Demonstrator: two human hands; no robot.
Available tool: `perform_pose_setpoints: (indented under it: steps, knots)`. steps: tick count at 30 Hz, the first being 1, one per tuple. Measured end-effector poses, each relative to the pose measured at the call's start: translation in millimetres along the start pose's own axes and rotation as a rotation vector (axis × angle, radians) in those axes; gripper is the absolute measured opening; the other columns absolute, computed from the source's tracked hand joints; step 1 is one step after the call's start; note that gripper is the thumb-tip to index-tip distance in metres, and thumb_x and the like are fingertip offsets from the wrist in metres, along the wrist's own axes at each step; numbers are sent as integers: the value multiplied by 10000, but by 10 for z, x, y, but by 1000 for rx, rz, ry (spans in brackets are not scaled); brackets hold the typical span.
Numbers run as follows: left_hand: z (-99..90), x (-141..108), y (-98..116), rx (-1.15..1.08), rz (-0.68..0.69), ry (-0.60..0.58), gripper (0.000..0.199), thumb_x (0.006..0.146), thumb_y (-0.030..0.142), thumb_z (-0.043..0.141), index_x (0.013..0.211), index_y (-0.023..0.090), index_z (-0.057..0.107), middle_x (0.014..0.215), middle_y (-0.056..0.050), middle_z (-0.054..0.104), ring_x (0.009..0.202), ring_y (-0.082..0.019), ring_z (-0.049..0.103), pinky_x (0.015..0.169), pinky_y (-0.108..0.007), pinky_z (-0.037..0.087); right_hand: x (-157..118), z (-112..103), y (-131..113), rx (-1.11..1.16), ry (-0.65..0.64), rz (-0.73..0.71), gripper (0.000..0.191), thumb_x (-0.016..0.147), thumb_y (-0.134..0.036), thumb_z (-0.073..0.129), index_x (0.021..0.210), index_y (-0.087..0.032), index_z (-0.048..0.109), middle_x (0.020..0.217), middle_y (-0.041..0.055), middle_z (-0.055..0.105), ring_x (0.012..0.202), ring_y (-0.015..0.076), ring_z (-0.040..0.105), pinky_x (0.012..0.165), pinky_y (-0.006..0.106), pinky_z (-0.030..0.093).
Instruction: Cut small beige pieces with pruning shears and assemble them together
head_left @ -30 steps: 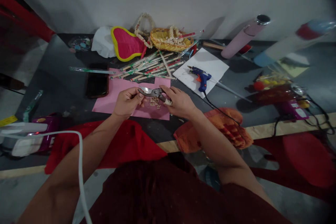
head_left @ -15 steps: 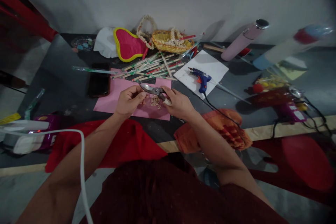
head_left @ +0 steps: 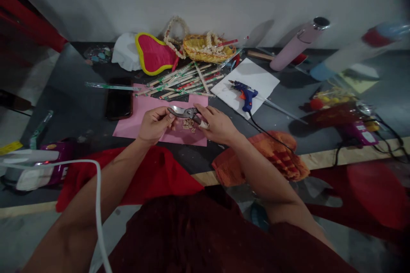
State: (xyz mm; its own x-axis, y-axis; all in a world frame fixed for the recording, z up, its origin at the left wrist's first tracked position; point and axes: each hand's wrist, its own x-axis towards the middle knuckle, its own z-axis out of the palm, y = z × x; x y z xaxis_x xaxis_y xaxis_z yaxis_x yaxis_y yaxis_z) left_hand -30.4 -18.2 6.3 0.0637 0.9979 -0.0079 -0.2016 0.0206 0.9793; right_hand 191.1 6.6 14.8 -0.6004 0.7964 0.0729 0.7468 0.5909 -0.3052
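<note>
My right hand (head_left: 218, 126) is closed around the handles of a pair of pruning shears (head_left: 188, 113), whose curved blade points left. By the blade tip, my left hand (head_left: 155, 124) pinches something small that I cannot make out, hidden by the fingers. Beneath the shears, a heap of short pale wooden pieces (head_left: 188, 127) lies on a pink sheet of paper (head_left: 137, 115). Just beyond the paper is a loose pile of wooden chopsticks (head_left: 182, 81), several in printed plastic wrappers.
A blue glue gun (head_left: 246, 94) rests on a white square board (head_left: 264, 76) to the right. A phone (head_left: 119, 102) lies left of the paper. Behind stand a yellow woven basket (head_left: 208, 53) and a pink bottle (head_left: 296, 47). An orange towel (head_left: 272, 155) hangs over the front edge.
The shears have turned slightly, their blade now lying more level and closer to my left fingers. Both hands stay nearly in place; the whole view has shifted a little.
</note>
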Motion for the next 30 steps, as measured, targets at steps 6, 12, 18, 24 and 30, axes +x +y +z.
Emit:
perform_pose_setpoints:
  steps: [6,12,18,24,30]
  knots:
    - [10,-18,19,-39,-19,20,270,693,364,741,644,137,603,568,-15,605,436,-82,505,435,-217,411,-20,-12,-55,-22,-15,44,566,864,-384,472,1390,-235,326,1092,95,603,977,239,566,787,312,426]
    - [6,12,-30,-29,17,55,229,725,329,711,650,140,605,596,-7,607,457,-71,521,451,-200,412,-3,11,-84,-74,-1,101,580,862,-397,472,1398,-241,314,1108,93,603,972,246,566,761,313,427]
    - [-2,26,-40,-1,19,65,232,705,348,726,672,146,616,606,-11,619,473,-84,536,477,-212,431,7,3,-26,-76,4,39,666,867,-416,470,1452,-199,237,1221,130,542,1096,284,509,871,389,428]
    - [-18,19,-24,-6,-9,18,247,701,369,735,687,147,627,596,-10,615,460,-82,532,457,-212,420,3,-11,23,-26,-8,-12,625,880,-400,461,1441,-210,261,1222,124,545,1087,266,524,875,382,433]
    - [-28,12,-15,-36,-18,21,247,711,354,729,659,145,608,581,-7,601,444,-77,514,442,-214,409,-10,-16,-32,-17,-20,29,573,870,-378,472,1400,-221,322,1149,112,585,1019,248,561,821,330,434]
